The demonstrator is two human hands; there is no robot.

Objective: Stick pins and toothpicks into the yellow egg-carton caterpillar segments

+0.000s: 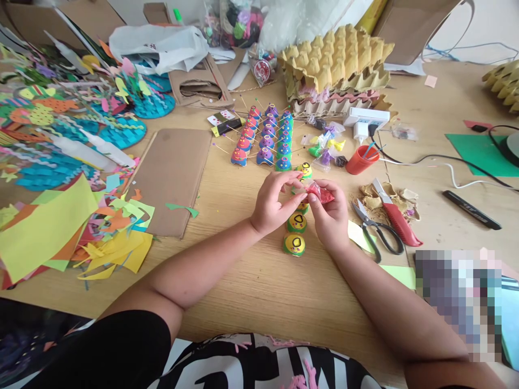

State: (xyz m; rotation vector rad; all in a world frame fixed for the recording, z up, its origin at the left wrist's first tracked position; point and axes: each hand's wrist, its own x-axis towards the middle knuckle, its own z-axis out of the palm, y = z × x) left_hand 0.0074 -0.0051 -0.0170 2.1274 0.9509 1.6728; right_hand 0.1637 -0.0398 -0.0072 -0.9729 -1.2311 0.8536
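Observation:
My left hand (278,201) and my right hand (330,213) meet over the middle of the table. Between their closed fingers is a small clear packet of red clay (322,193), gripped from both sides. Beneath and in front of the hands runs a column of yellow and green pieces (294,245) with black loops on top, some partly hidden by the hands. Beyond them stand rows of small decorated cups, red (244,144), purple (266,142) and green-blue (284,149), with thin sticks poking out.
Scissors (381,232) and a red-handled knife (399,219) lie right of my right hand. An orange cup (362,160), a white power strip (367,116) and egg trays (332,59) stand behind. Cardboard (170,178) and paper scraps (44,232) are at left.

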